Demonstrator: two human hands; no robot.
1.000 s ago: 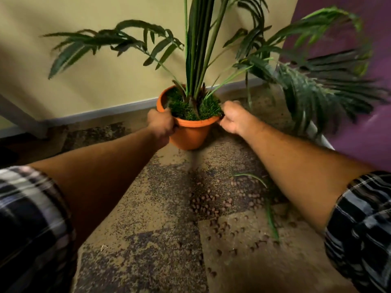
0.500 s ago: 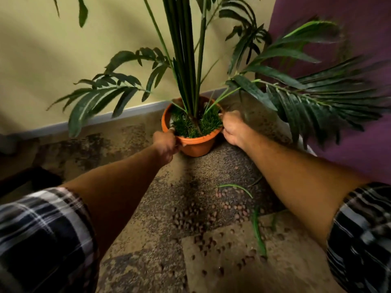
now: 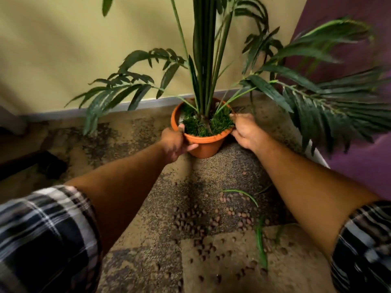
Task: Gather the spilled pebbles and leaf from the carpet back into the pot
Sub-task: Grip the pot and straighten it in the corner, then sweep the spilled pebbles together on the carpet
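The pot (image 3: 203, 144) is clasped at its rim by the left hand (image 3: 174, 143) and right hand (image 3: 246, 132), seemingly being steadied; next, the pebbles (image 3: 196, 220) and leaf (image 3: 261, 248), still on the carpet (image 3: 148, 261), must be gathered.

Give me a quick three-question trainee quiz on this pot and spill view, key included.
1. True or false: both hands grip the orange pot.
2. Where do the pebbles lie? A) in the pot B) on the carpet between the forearms C) against the wall
3. Fill in: the loose leaf lies nearer the ___ forearm.

Key: 1 true, left hand and right hand hold its rim; 2 B; 3 right.
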